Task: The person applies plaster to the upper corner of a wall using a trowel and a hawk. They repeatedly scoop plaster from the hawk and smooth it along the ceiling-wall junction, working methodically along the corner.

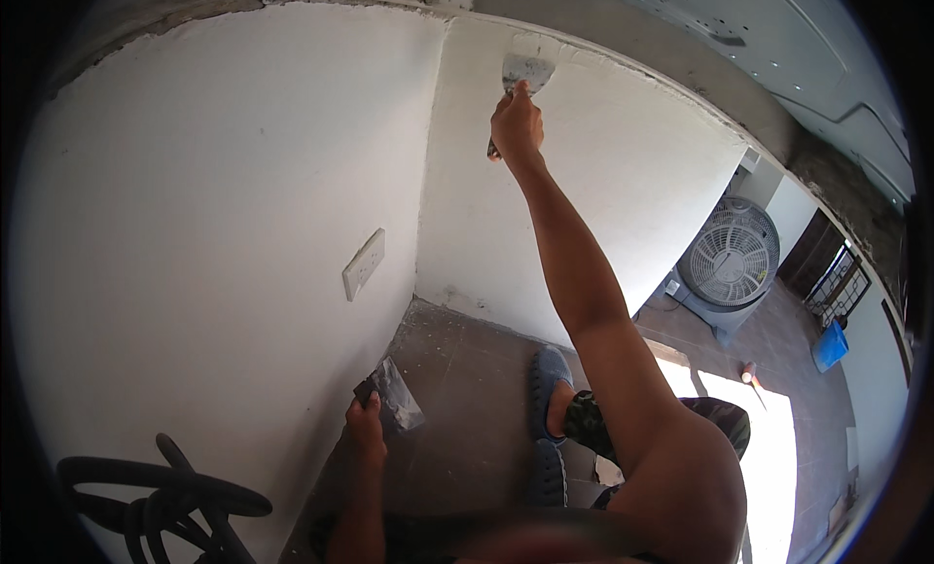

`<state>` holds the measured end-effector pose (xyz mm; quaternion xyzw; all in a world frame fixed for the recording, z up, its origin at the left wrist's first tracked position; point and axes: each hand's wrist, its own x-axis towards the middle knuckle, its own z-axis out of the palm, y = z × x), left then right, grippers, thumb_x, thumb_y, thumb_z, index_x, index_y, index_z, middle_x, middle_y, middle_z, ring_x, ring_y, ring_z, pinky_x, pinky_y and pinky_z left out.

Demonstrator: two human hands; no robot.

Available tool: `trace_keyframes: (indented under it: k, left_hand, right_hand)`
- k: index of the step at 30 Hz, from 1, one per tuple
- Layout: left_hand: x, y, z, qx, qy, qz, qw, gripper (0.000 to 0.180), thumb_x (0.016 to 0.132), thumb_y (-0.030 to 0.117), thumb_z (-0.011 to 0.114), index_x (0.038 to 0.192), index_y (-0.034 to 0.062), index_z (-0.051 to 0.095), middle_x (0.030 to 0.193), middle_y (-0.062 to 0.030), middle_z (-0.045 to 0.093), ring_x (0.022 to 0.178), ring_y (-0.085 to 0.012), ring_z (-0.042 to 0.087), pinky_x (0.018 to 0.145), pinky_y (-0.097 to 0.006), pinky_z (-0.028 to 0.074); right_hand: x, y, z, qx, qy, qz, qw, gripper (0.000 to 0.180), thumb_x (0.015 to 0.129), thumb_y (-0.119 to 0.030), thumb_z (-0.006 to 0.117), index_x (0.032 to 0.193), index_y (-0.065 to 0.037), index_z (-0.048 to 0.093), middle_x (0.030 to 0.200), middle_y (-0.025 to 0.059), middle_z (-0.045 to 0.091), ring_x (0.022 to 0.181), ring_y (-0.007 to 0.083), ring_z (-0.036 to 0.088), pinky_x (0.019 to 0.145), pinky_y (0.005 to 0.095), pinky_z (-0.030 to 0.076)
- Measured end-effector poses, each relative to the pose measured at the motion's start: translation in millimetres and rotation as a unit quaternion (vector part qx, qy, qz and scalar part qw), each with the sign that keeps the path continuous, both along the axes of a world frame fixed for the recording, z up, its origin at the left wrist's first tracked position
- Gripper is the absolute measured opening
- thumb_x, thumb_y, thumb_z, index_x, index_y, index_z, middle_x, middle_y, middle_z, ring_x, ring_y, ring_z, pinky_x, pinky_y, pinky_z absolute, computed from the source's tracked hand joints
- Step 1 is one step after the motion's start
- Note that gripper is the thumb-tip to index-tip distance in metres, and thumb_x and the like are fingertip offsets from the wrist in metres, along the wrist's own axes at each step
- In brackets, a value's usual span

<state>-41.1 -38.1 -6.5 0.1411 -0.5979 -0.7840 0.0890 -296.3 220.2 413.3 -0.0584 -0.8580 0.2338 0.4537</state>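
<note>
With my right arm stretched up, my right hand is closed round the handle of a putty knife. Its wide grey blade lies against the top of the white wall, just under the ledge, where wet-looking filler marks show. Low down beside the left wall, my left hand grips a second, wider scraper by its dark handle. That scraper's broad metal blade carries pale smears and points away from me over the floor.
A power outlet sits on the left wall, and a coil of black hose is at lower left. My clog stands on grey tiles. Right of the wall are a box fan, a blue bucket and an overhead metal panel.
</note>
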Motion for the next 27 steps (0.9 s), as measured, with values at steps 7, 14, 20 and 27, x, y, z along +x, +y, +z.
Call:
trace_keyframes:
  k: [7,14,20,27]
  left_hand:
    - [8.0,-0.2,18.3,-0.001,-0.013,0.025,1.0,0.017,0.096,0.01,0.061,0.106,-0.0031,0.065,0.089,-0.0004,0.061,0.079,-0.0111,0.053,0.074,-0.028,0.045]
    - [3.1,8.1,9.3,0.045,-0.007,-0.001,0.999,0.018,0.095,0.01,0.061,0.108,-0.0012,0.066,0.092,0.0013,0.061,0.084,-0.011,0.055,0.079,-0.028,0.045]
    - [3.1,5.4,3.8,0.025,-0.025,-0.003,0.999,0.02,0.095,0.011,0.061,0.11,-0.0023,0.066,0.093,0.0006,0.061,0.084,-0.0119,0.054,0.079,-0.03,0.045]
    - [2.9,6.3,-2.2,0.017,-0.047,-0.009,0.999,0.022,0.095,0.012,0.062,0.112,-0.0018,0.066,0.096,-0.001,0.063,0.085,-0.0134,0.055,0.081,-0.031,0.045]
  right_hand:
    - [25.4,36.6,2.8,-0.112,0.129,0.046,0.984,0.048,0.1,-0.023,0.051,0.143,-0.001,0.045,0.09,0.023,0.071,0.08,0.038,0.071,0.069,0.0479,0.055]
    - [26.5,75.5,-21.8,0.025,0.114,-0.042,0.992,0.047,0.101,-0.023,0.049,0.144,-0.006,0.045,0.095,0.0208,0.072,0.084,0.0382,0.07,0.073,0.0489,0.054]
    - [25.9,27.5,13.3,-0.044,0.084,0.019,0.995,0.044,0.103,-0.025,0.043,0.143,-0.007,0.042,0.082,0.0184,0.072,0.069,0.0358,0.071,0.065,0.0472,0.056]
    - [47.0,16.3,-13.0,0.01,-0.066,-0.026,0.997,0.026,0.101,-0.022,0.045,0.123,-0.008,0.046,0.077,0.0193,0.07,0.074,0.0375,0.071,0.07,0.0487,0.056]
